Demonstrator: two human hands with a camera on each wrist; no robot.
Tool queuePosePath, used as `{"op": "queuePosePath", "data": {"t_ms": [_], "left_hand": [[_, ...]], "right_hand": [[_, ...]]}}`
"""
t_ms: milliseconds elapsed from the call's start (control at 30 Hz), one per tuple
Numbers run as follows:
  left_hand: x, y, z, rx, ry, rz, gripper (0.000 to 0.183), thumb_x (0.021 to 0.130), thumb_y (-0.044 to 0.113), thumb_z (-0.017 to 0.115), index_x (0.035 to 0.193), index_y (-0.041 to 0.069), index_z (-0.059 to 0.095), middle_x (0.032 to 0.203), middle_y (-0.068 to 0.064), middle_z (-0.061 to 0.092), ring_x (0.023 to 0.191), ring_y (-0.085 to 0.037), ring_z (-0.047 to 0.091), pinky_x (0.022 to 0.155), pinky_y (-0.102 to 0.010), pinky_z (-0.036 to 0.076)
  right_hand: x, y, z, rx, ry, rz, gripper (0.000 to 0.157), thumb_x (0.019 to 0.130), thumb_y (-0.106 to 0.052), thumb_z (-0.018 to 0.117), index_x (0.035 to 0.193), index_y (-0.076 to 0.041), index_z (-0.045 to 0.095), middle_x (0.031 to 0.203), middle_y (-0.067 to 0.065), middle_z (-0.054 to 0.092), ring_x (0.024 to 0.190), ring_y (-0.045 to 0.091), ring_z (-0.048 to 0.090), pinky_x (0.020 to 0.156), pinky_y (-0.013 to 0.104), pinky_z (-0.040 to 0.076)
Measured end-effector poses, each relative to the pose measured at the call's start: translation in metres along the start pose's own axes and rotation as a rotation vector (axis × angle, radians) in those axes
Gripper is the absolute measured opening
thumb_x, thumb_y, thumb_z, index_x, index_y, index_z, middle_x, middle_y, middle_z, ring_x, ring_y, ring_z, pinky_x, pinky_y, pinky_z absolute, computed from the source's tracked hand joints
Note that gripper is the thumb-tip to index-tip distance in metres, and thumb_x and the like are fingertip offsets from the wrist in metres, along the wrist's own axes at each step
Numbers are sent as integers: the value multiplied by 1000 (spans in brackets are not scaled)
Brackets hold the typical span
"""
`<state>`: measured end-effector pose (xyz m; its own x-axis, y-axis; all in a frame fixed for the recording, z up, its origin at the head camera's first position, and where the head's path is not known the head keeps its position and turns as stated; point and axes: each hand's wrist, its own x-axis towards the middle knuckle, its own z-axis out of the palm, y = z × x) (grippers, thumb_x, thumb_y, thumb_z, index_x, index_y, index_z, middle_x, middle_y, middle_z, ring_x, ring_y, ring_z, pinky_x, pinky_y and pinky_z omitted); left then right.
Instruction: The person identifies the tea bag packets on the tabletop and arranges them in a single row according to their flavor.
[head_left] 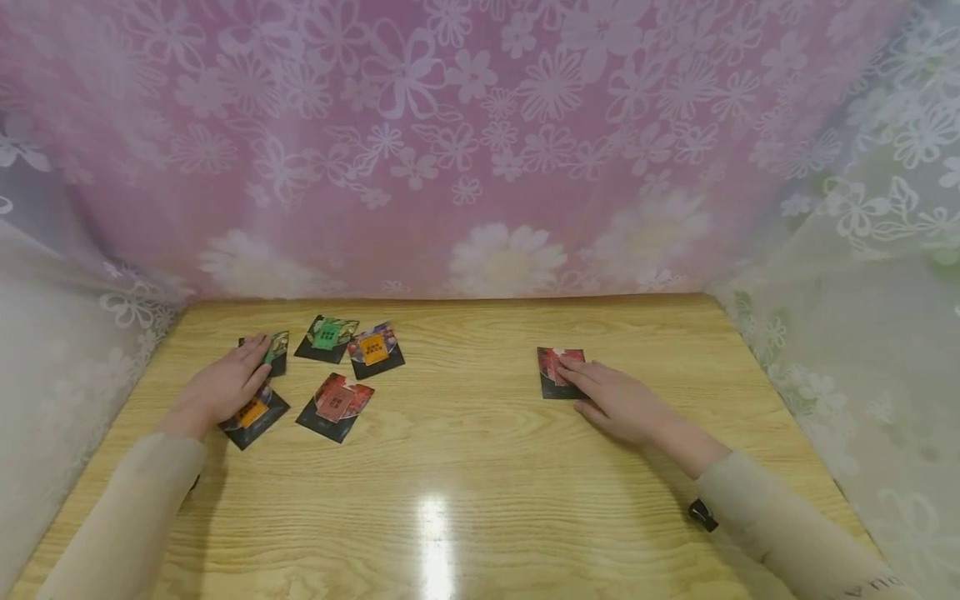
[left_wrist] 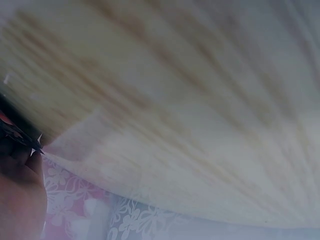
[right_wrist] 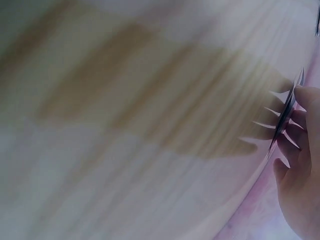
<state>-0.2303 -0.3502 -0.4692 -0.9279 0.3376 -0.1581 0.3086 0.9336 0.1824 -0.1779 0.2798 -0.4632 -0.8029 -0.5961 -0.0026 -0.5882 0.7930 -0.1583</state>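
Note:
My left hand (head_left: 225,382) lies over a green-labelled square card (head_left: 280,354) at the table's left side, its fingers covering much of it. Just below that hand is an orange-labelled card (head_left: 253,419), partly hidden by it. On the right, my right hand (head_left: 618,404) rests its extended fingers on a red-labelled card (head_left: 550,383). From the right wrist, this card (right_wrist: 287,112) appears edge-on under the fingertips. The left wrist view catches only part of the left hand (left_wrist: 22,200), at the frame's edge with a dark card corner beside it.
Between the hands, nearer the left, lie another green-labelled card (head_left: 327,337), a second orange-labelled card (head_left: 375,350) and a second red-labelled card (head_left: 335,407). The wooden table (head_left: 465,442) ends at a pink floral curtain (head_left: 480,167) behind, with pale curtains on both sides.

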Motion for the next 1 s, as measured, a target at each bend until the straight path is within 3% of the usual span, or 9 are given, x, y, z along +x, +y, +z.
{"op": "queuePosePath", "data": {"t_ms": [767,1000], "left_hand": [[0,5,-3,16,-25,-15,68,118,37,32,165,-10,21,169,-38,21,154,-59,25,125,-71,27],[-1,4,-3,28,-24,-13,68,118,38,31,166,-10,20,169,-39,21,153,-60,26,124,-72,28]], "right_hand": [[-51,65,-7,-24,52,98,62,107,-27,66,161,-5,46,167,22,43,146,52,49,119,67,42],[-60,76,-6,-63,81,68,63,104,-21,70,159,-3,47,164,22,47,142,46,54,118,65,44]]}}
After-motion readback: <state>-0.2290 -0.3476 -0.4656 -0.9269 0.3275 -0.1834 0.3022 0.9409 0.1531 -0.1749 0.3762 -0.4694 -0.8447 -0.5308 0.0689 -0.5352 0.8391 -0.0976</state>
